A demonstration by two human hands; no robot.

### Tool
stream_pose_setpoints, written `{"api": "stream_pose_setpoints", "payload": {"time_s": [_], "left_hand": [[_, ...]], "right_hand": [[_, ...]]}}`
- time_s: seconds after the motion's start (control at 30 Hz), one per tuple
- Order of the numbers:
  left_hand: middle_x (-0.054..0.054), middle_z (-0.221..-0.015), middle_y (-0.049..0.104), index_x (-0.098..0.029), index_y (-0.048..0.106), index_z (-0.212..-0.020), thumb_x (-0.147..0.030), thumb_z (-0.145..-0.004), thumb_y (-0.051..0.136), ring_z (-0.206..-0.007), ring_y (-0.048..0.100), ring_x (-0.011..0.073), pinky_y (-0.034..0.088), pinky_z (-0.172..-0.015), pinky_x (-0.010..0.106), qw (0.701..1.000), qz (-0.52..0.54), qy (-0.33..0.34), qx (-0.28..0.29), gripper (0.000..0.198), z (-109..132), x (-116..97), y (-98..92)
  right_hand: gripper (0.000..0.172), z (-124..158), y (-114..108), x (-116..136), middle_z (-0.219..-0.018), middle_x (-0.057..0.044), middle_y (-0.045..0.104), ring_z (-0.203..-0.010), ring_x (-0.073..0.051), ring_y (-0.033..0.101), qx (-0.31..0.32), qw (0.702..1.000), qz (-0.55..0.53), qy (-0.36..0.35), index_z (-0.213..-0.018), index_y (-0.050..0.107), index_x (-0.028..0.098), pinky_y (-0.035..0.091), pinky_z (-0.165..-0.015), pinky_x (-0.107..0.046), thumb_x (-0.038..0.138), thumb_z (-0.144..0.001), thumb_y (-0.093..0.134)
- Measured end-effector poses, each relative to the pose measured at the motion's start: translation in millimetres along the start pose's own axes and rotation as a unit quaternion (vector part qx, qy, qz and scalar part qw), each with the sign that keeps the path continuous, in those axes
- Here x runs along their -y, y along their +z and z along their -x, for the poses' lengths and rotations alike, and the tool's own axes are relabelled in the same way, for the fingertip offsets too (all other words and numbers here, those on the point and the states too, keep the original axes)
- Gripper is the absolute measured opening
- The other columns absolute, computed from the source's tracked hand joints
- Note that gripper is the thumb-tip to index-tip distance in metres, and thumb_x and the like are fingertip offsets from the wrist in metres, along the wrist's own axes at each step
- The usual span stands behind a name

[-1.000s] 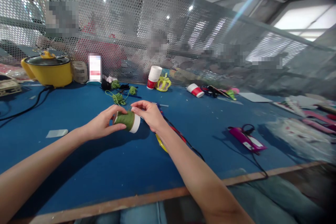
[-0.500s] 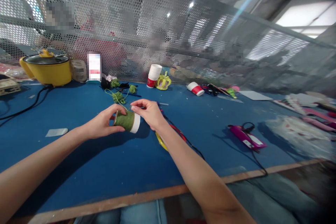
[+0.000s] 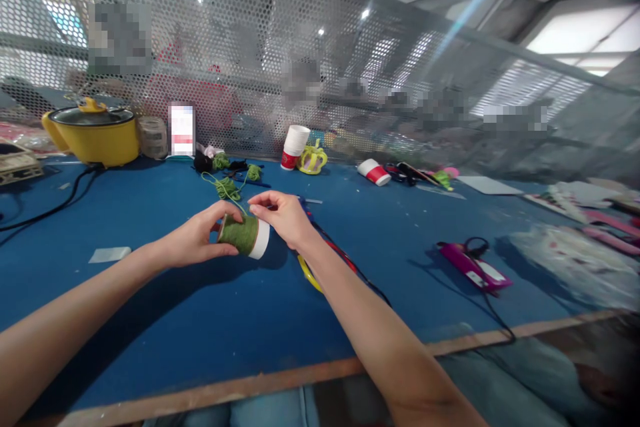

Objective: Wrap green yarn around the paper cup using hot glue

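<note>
My left hand (image 3: 207, 233) is wrapped round a paper cup (image 3: 262, 240) lying on its side in the air above the blue table. Green yarn (image 3: 240, 233) covers most of the cup, leaving a white band bare at the right end. My right hand (image 3: 283, 213) is closed in a pinch at the cup's upper edge, where a strand of the yarn comes in; the fingertips partly hide it. That strand runs back to a loose green yarn heap (image 3: 227, 188) on the table, with a smaller green bundle (image 3: 254, 172) beside it.
Behind stand a yellow pot (image 3: 95, 137), a phone (image 3: 181, 130), stacked paper cups (image 3: 295, 147) and a yellow-green crown-shaped item (image 3: 313, 159). Under my right forearm lies a yellow-handled tool (image 3: 309, 273). At right are a tipped cup (image 3: 374, 172), a purple corded device (image 3: 473, 267) and plastic bags (image 3: 575, 260).
The view has shifted slightly. My right fingertips sit a little differently at the strand; both hands otherwise keep nearly the same place around the cup.
</note>
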State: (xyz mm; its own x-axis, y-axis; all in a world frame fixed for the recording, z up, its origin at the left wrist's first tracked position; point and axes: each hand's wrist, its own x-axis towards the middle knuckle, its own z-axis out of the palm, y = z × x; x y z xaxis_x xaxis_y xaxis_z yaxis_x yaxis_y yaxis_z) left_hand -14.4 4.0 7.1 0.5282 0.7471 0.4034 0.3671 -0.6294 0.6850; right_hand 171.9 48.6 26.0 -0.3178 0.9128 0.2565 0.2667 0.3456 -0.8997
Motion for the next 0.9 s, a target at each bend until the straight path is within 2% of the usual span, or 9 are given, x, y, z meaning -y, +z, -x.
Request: {"api": "stream_pose_setpoints", "payload": {"time_s": [0.23, 0.4, 0.5, 0.57, 0.67, 0.7, 0.77, 0.83, 0.9], "left_hand": [[0.010, -0.115, 0.045, -0.022, 0.037, -0.125, -0.023, -0.075, 0.060, -0.108, 0.045, 0.0245, 0.038, -0.092, 0.041, 0.994, -0.069, 0.033, 0.073, 0.055, -1.4, -9.8, -2.2], [0.010, -0.121, 0.039, -0.024, 0.036, -0.126, -0.022, -0.074, 0.062, -0.115, 0.042, 0.0252, 0.036, -0.097, 0.041, 0.992, -0.087, 0.029, 0.092, 0.058, -1.0, -9.7, -0.7], [0.010, -0.118, 0.040, -0.022, 0.041, -0.123, -0.023, -0.073, 0.063, -0.112, 0.044, 0.0250, 0.038, -0.096, 0.039, 0.990, -0.097, 0.022, 0.097, 0.054, -0.7, -9.1, -0.1], [0.010, -0.116, 0.042, -0.022, 0.043, -0.121, -0.023, -0.073, 0.063, -0.108, 0.046, 0.0242, 0.040, -0.093, 0.038, 0.990, -0.103, 0.015, 0.099, 0.052, -0.7, -8.8, -0.5], [0.009, -0.113, 0.043, -0.022, 0.043, -0.121, -0.024, -0.073, 0.062, -0.103, 0.049, 0.0231, 0.042, -0.090, 0.036, 0.990, -0.113, 0.006, 0.088, 0.052, -1.1, -7.2, -2.7], [0.009, -0.113, 0.043, -0.022, 0.043, -0.121, -0.024, -0.073, 0.061, -0.102, 0.049, 0.0230, 0.042, -0.090, 0.036, 0.990, -0.117, 0.004, 0.082, 0.052, -1.3, -6.2, -3.7], [0.009, -0.113, 0.042, -0.022, 0.042, -0.120, -0.023, -0.072, 0.061, -0.102, 0.050, 0.0230, 0.042, -0.090, 0.036, 0.989, -0.130, -0.002, 0.071, 0.052, -1.6, -3.6, -5.3], [0.009, -0.113, 0.042, -0.022, 0.042, -0.120, -0.022, -0.071, 0.061, -0.102, 0.050, 0.0233, 0.042, -0.090, 0.037, 0.988, -0.145, -0.008, 0.060, 0.053, -1.8, -0.8, -6.1], [0.009, -0.113, 0.042, -0.022, 0.042, -0.120, -0.022, -0.070, 0.062, -0.102, 0.050, 0.0238, 0.042, -0.091, 0.039, 0.986, -0.156, -0.012, 0.051, 0.053, -1.8, 1.7, -6.0]], "right_hand": [[0.010, -3.6, 3.8, 5.3, -0.069, 0.001, 0.062, -0.062, -0.008, 0.054, 0.047, 0.997, -0.046, 0.034, -0.076, 0.063, 0.015, 0.044, -0.065, -0.024, 0.017, -0.066, 0.063], [0.011, -7.2, 9.3, 3.1, -0.068, 0.001, 0.062, -0.062, -0.008, 0.057, 0.081, 0.991, -0.090, 0.064, -0.077, 0.062, 0.016, 0.046, -0.065, -0.024, 0.015, -0.066, 0.064], [0.010, -8.7, 11.3, 1.3, -0.067, 0.000, 0.064, -0.062, -0.009, 0.058, 0.087, 0.991, -0.069, 0.075, -0.076, 0.061, 0.015, 0.046, -0.064, -0.023, 0.014, -0.066, 0.064], [0.008, -11.0, 6.4, 0.1, -0.069, -0.002, 0.065, -0.061, -0.009, 0.058, 0.068, 0.995, -0.031, 0.071, -0.077, 0.061, 0.014, 0.046, -0.060, -0.022, 0.017, -0.070, 0.061], [0.013, -18.2, -16.8, -2.4, -0.074, -0.005, 0.066, -0.060, -0.011, 0.059, -0.020, 0.996, 0.071, 0.057, -0.080, 0.059, 0.014, 0.045, -0.054, -0.022, 0.024, -0.078, 0.052], [0.016, -21.1, -27.9, -3.7, -0.076, -0.006, 0.066, -0.062, -0.012, 0.060, -0.062, 0.989, 0.125, 0.057, -0.081, 0.059, 0.015, 0.045, -0.055, -0.022, 0.027, -0.079, 0.049], [0.021, -26.8, -50.6, -7.9, -0.077, -0.007, 0.066, -0.070, -0.015, 0.061, -0.130, 0.946, 0.284, 0.091, -0.078, 0.059, 0.016, 0.045, -0.061, -0.025, 0.029, -0.082, 0.044], [0.016, -30.8, -67.6, -15.1, -0.073, -0.009, 0.066, -0.079, -0.020, 0.062, -0.141, 0.924, 0.333, 0.125, -0.064, 0.058, 0.016, 0.044, -0.068, -0.028, 0.023, -0.077, 0.051], [0.017, -33.1, -74.7, -25.5, -0.062, -0.009, 0.063, -0.078, -0.024, 0.062, -0.119, 0.917, 0.347, 0.159, -0.050, 0.054, 0.017, 0.043, -0.068, -0.030, 0.016, -0.064, 0.062]]}}
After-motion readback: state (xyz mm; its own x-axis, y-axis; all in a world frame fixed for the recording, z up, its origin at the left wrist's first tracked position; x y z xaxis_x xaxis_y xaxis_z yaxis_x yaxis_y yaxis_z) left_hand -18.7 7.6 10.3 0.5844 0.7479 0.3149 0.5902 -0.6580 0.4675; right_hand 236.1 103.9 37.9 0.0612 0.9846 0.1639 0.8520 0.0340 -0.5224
